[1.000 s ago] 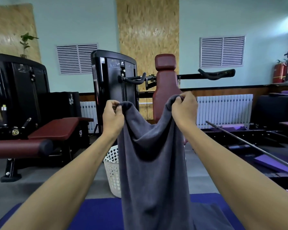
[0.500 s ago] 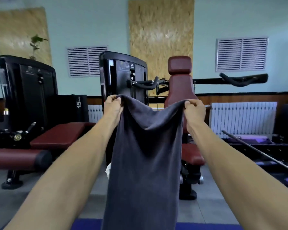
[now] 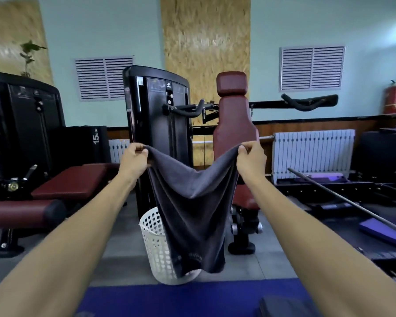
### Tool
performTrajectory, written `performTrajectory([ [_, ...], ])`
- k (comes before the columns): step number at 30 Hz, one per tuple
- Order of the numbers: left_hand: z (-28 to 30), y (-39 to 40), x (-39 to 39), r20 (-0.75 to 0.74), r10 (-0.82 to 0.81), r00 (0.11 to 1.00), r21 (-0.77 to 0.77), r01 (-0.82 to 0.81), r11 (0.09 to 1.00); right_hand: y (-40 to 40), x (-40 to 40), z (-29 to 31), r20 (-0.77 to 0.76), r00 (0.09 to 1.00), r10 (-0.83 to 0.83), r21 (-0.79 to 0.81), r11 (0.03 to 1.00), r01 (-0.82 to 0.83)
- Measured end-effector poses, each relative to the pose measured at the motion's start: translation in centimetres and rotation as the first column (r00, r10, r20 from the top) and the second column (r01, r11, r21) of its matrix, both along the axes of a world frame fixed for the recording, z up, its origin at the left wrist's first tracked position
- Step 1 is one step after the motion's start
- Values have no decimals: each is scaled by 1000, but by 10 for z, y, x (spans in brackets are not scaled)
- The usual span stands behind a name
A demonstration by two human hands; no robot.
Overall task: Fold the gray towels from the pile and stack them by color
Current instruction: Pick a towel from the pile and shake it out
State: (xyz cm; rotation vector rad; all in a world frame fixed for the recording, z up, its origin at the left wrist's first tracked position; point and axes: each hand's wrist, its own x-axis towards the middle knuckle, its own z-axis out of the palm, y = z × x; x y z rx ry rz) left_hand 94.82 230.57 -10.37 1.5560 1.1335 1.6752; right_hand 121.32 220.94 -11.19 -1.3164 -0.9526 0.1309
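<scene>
Holding a dark gray towel point(image 3: 192, 209) aloft, left hand point(image 3: 135, 159) and right hand point(image 3: 252, 160) each pinching a top corner, white laundry basket point(image 3: 157, 248) behind.

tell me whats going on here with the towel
A person is holding a gray towel up in the air, the left hand and right hand each pinching a top corner. It sags between them and hangs in front of a white basket, not yet folded. A folded gray piece lies on the blue mat below.
</scene>
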Motion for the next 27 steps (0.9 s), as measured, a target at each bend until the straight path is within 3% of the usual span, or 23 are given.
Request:
performTrajectory([
  [4, -63, -70, -1, -254, 23, 967, -75, -43, 996, -59, 2, -57, 43, 999, -30, -187, 982, 38],
  [10, -108, -157, 0, 6, -32, 999, -59, 33, 998, -131, -2, -96, 90, 996, -19, -171, 985, 34],
  [16, -140, -189, -9, -9, -64, 998, -90, 63, 994, -173, -15, -127, 125, 992, 7, -114, 993, 7],
  [20, -176, -194, -11, -37, -88, 995, -230, 77, 970, -179, -20, -162, 151, 988, 46, -196, 980, -15],
  [27, -284, -180, -3, -61, -200, 978, -541, 136, 830, -162, -17, -262, 200, 968, 149, -437, 898, -48],
])
